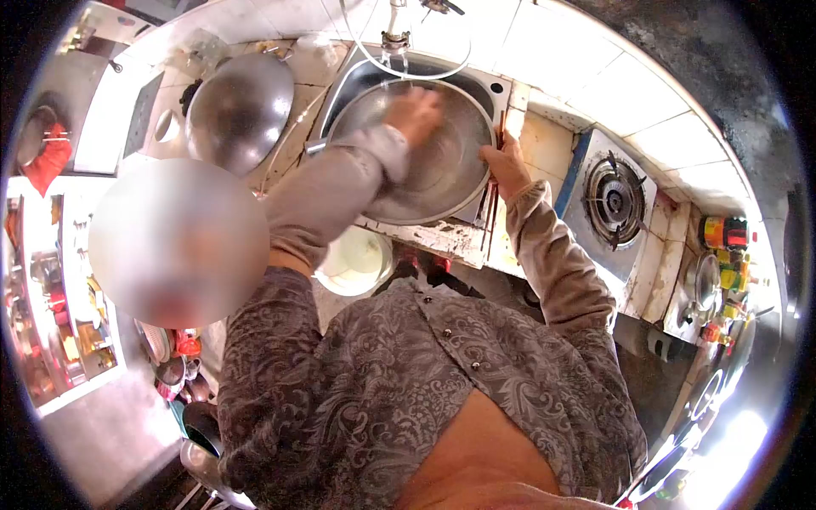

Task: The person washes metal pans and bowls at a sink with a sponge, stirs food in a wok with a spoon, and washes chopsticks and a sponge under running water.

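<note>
A large metal wok [450,183] rests over the sink [501,89], below the tap [395,41]. My left hand [415,116] reaches over the wok's inside, its fingers smeared by motion. Whether it holds anything I cannot make out. At the wok's right side my right hand [507,168] is closed on the rim, thumb over the edge. Pale sleeves cover both forearms. A white hose [361,49] loops around the tap.
Another big wok [240,110] stands on the counter at the left. A gas burner [615,199] is to the right. Below the sink sits a pale basin [357,263]. A condiment jar [725,232] stands at the far right. A blurred round patch covers part of the left.
</note>
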Available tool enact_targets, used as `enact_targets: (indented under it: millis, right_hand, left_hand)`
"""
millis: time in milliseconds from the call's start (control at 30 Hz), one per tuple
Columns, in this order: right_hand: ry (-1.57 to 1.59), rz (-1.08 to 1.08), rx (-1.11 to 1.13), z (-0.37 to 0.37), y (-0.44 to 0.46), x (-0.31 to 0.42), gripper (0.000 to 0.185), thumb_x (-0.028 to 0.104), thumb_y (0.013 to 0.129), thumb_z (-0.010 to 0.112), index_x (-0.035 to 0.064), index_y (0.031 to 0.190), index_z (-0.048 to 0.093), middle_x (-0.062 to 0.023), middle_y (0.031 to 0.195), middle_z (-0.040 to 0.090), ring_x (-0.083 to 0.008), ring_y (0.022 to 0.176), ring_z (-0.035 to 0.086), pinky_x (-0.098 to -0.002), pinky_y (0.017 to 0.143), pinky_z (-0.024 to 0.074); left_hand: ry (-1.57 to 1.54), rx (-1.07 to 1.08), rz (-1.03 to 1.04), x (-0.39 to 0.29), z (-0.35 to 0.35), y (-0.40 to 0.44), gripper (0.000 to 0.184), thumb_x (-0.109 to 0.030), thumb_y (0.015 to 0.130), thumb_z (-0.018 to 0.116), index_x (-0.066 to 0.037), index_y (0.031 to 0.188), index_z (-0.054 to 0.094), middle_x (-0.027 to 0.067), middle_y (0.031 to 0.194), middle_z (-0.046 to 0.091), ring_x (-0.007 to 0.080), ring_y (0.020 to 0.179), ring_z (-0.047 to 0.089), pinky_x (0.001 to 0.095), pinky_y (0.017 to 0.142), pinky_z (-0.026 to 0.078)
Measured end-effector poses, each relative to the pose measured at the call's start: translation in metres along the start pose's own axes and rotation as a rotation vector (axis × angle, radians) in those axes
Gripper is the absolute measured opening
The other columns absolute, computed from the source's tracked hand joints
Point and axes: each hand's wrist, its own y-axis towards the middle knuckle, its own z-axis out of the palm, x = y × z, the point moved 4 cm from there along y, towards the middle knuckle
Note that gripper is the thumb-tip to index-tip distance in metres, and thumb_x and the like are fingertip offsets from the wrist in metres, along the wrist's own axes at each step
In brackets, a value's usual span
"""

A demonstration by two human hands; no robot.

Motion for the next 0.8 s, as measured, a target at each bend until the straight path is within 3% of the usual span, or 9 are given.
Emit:
enact_targets:
  millis: [67,100,167,233,333,433,533,733,800]
  right_hand:
    - [-0.052,-0.119,-0.087,-0.008,0.01,-0.006,0.031,0.009,0.068,0.057,0.0017,0.098,0.049,-0.0057,0.071,0.053,-0.0138,0.059,0.051,-0.0278,0.049,0.0426]
    - [-0.073,-0.182,-0.126,-0.008,0.016,-0.011,0.032,0.009,0.068,0.057,0.0019,0.098,0.049,-0.0058,0.071,0.053,-0.0143,0.06,0.052,-0.028,0.051,0.043]
    - [-0.105,-0.238,-0.187,-0.004,0.024,-0.024,0.026,0.004,0.069,0.055,0.0017,0.095,0.049,-0.0035,0.069,0.051,-0.0123,0.056,0.048,-0.0263,0.048,0.0399]
    - [-0.132,-0.239,-0.194,0.005,0.022,-0.017,0.024,0.001,0.069,0.054,0.0015,0.093,0.05,-0.0028,0.069,0.051,-0.0116,0.056,0.047,-0.0258,0.048,0.0391]
    - [-0.182,-0.134,-0.105,0.022,-0.01,0.015,0.025,0.002,0.068,0.054,0.0008,0.093,0.05,-0.0038,0.069,0.052,-0.0127,0.058,0.049,-0.0271,0.049,0.0409]
    - [-0.063,-0.037,-0.128,0.012,-0.012,0.015,0.034,0.006,0.068,0.057,0.0016,0.101,0.051,-0.0094,0.075,0.057,-0.0169,0.065,0.055,-0.0298,0.055,0.0459]
    - [-0.2,-0.187,-0.186,-0.001,0.007,-0.003,0.037,0.005,0.069,0.056,0.0023,0.105,0.05,-0.0087,0.076,0.058,-0.0155,0.064,0.054,-0.0291,0.052,0.0454]
    - [-0.081,-0.096,-0.092,0.023,-0.008,0.007,0.035,0.004,0.07,0.055,0.0024,0.104,0.047,-0.0023,0.071,0.05,-0.0098,0.055,0.046,-0.0225,0.045,0.0364]
    - [-0.18,-0.128,-0.147,0.03,-0.009,0.014,0.037,0.005,0.069,0.056,0.003,0.106,0.049,-0.0071,0.076,0.056,-0.0134,0.064,0.052,-0.0269,0.053,0.0424]
  left_hand:
    - [-0.194,0.096,-0.216,0.035,0.009,-0.029,0.019,-0.019,0.085,0.05,-0.01,0.091,0.066,0.0094,0.109,0.057,0.0226,0.096,0.054,0.035,0.077,0.047]
    - [-0.276,0.351,-0.243,0.032,0.023,-0.047,0.02,-0.019,0.085,0.049,-0.01,0.095,0.065,0.0118,0.103,0.059,0.0246,0.095,0.055,0.0357,0.079,0.045]
    - [-0.314,0.442,-0.16,0.009,0.028,-0.07,0.022,-0.02,0.085,0.05,-0.011,0.099,0.063,0.0141,0.095,0.061,0.0261,0.092,0.057,0.0361,0.082,0.044]
    - [-0.238,0.114,0.057,-0.048,-0.029,-0.067,0.021,-0.019,0.083,0.053,-0.011,0.101,0.063,0.0137,0.094,0.061,0.0251,0.092,0.057,0.0353,0.083,0.043]
    - [-0.076,-0.196,0.253,-0.03,-0.033,-0.043,0.031,-0.025,0.084,0.052,-0.009,0.11,0.056,0.016,0.1,0.059,0.0277,0.092,0.058,0.0349,0.083,0.045]
    - [-0.119,0.17,0.0,0.023,0.002,-0.028,0.032,-0.025,0.082,0.053,-0.008,0.109,0.055,0.0164,0.101,0.058,0.0281,0.093,0.057,0.0349,0.083,0.045]
    - [-0.262,0.491,-0.145,0.041,0.045,-0.062,0.032,-0.025,0.081,0.054,-0.007,0.108,0.055,0.0168,0.102,0.058,0.0286,0.094,0.057,0.035,0.083,0.045]
    - [-0.388,0.034,-0.156,0.035,0.02,-0.033,0.034,-0.025,0.079,0.055,-0.005,0.106,0.055,0.0175,0.103,0.057,0.0294,0.095,0.056,0.035,0.083,0.045]
    - [-0.582,-0.015,-0.082,0.025,0.032,-0.011,0.034,-0.025,0.078,0.056,-0.005,0.106,0.054,0.0178,0.104,0.057,0.0296,0.096,0.056,0.0351,0.083,0.045]
